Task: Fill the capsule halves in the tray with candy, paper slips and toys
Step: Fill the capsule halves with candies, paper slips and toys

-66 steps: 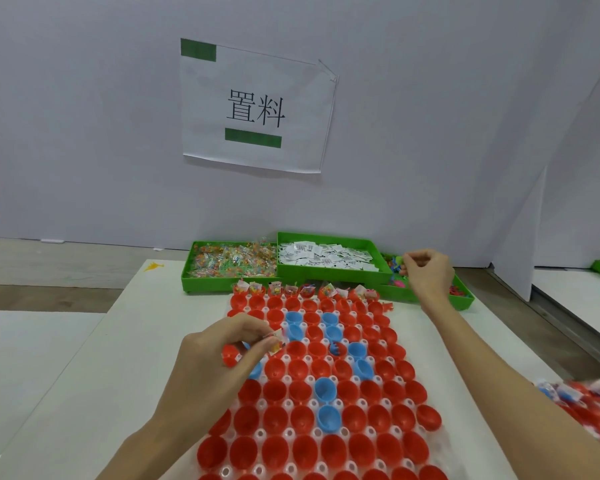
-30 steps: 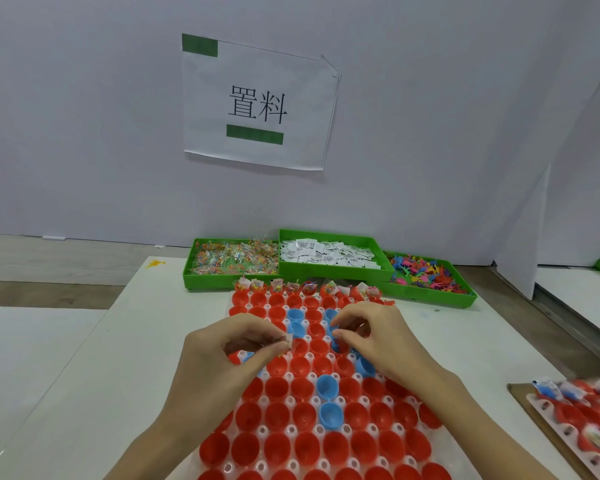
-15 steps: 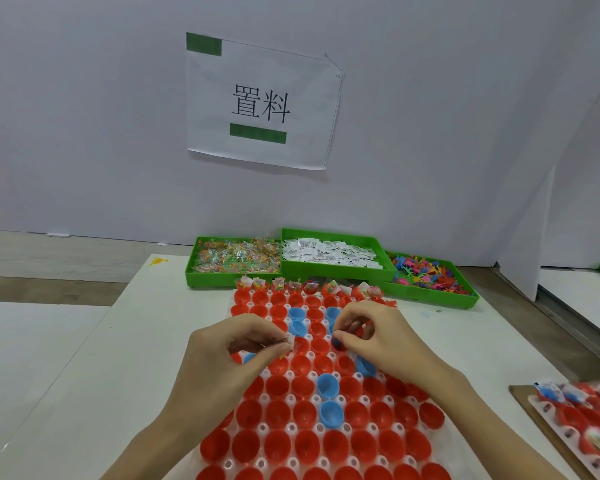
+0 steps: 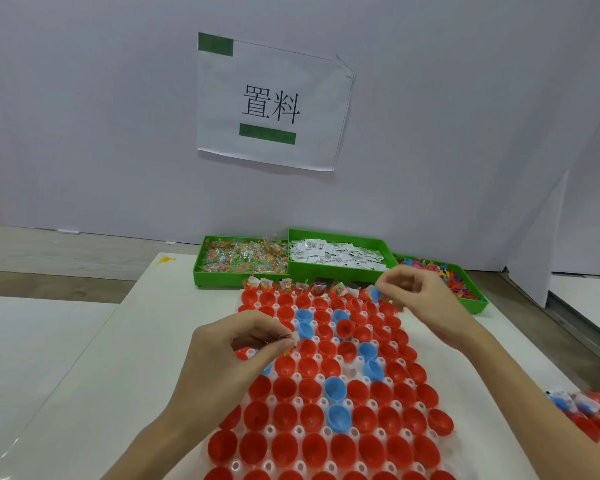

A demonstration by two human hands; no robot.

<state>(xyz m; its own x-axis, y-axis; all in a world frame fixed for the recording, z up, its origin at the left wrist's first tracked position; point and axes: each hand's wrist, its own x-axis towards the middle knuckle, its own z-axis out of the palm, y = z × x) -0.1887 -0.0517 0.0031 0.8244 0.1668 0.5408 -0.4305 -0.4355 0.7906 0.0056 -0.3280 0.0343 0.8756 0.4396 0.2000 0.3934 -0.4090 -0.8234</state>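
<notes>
I look down from the head camera at a white table [image 4: 94, 375]. A clear tray [image 4: 293, 374] of capsule halves [image 4: 312, 417] fills the middle, running away from me; most halves are red, a few blue. The far row [image 4: 291, 287] already holds candy packets and paper slips.

My left hand [image 4: 222, 362] hovers over the tray's left side, fingers curled, thumb and forefinger pinching a small white paper slip [image 4: 293, 337] just above the cups.

My right hand [image 4: 420, 299] is raised over the tray's far right corner, fingers curled, pinching a small blue piece [image 4: 374, 295] that I cannot identify.

Beyond the tray, three green bins sit side by side against the wall: the candy bin [image 4: 243, 259] on the left, the bin of paper slips [image 4: 336, 256] in the middle, and the toy bin [image 4: 465, 289] on the right, partly hidden behind my right hand.

A paper sign [image 4: 271, 102] with two printed characters and green bars hangs on the white wall. At the right edge, another tray of filled capsules [image 4: 593, 417] shows, blurred.
</notes>
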